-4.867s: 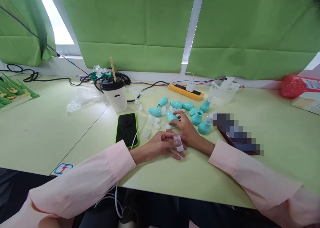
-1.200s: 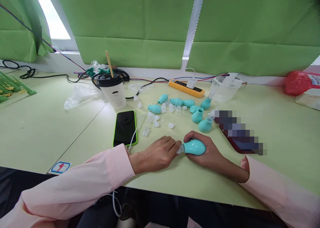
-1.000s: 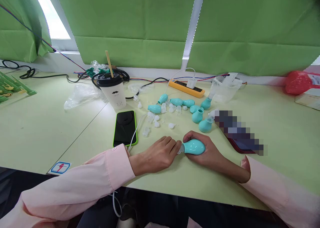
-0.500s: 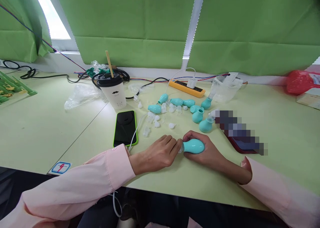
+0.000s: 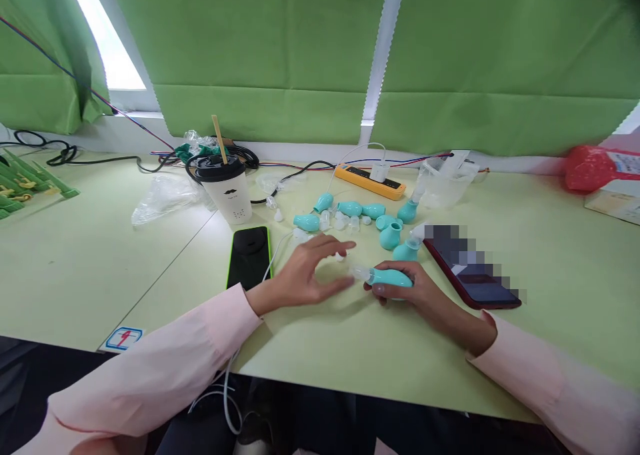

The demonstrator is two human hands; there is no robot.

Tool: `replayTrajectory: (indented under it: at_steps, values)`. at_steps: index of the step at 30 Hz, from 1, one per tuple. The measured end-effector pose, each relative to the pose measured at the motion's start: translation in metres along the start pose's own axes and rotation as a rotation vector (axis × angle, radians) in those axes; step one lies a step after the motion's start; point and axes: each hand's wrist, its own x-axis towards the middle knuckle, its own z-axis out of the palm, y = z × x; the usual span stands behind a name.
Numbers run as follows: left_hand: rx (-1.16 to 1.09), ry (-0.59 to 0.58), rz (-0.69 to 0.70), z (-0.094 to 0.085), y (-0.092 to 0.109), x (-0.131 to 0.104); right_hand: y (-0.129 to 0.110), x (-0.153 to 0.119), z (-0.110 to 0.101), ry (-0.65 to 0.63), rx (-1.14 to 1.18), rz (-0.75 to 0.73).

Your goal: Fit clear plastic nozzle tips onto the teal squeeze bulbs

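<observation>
Right hand, in the head view, grasped a teal bulb between thumb and curled fingers. The left hand held nothing, its thumb and forefinger spread beside the bulb's frosted clear nozzle; I could not tell whether the thumb touched it. Glossy and rounded, the bulb was partly covered by the right thumb, over the near part of the pale green table. Just beyond the right hand stood another bulb, partly hidden by it. More bulbs lay farther back among small clear pieces. A green-edged phone lay to the left, a red-edged phone to the right. The held bulb's long axis ran roughly sideways, its nozzle pointing left toward the left hand.
</observation>
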Motion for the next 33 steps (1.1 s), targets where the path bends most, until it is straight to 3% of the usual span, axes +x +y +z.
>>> replayTrajectory:
  at_steps: [2,5,7,9,12,16,21,26,33]
  values:
    - [0.118,-0.025,-0.083,0.002,-0.010,0.009,0.002,0.000,-0.002,0.015,0.035,-0.006]
    - [0.354,-0.162,-0.208,0.013,-0.025,0.021,0.006,-0.002,-0.002,0.005,0.058,-0.020]
    - [0.448,-0.220,-0.229,0.020,-0.030,0.025,0.007,-0.005,0.000,-0.015,0.060,-0.039]
    - [0.426,-0.208,-0.214,0.023,-0.032,0.027,0.006,-0.007,0.002,-0.039,0.059,-0.059]
    - [0.091,-0.094,-0.268,0.021,-0.028,0.024,0.006,-0.008,0.004,-0.047,0.030,-0.108]
    - [-0.555,0.053,-0.491,0.016,-0.016,0.015,0.008,-0.008,0.006,-0.047,0.018,-0.140]
    - [-1.182,0.000,-0.651,0.013,0.001,0.008,0.005,-0.013,0.011,-0.045,-0.053,-0.122]
    - [-1.325,-0.060,-0.643,0.015,0.007,0.004,0.001,-0.017,0.016,0.003,-0.186,-0.123]
    - [-1.249,0.023,-0.673,0.020,0.007,0.000,0.005,-0.014,0.015,0.060,-0.399,-0.214]
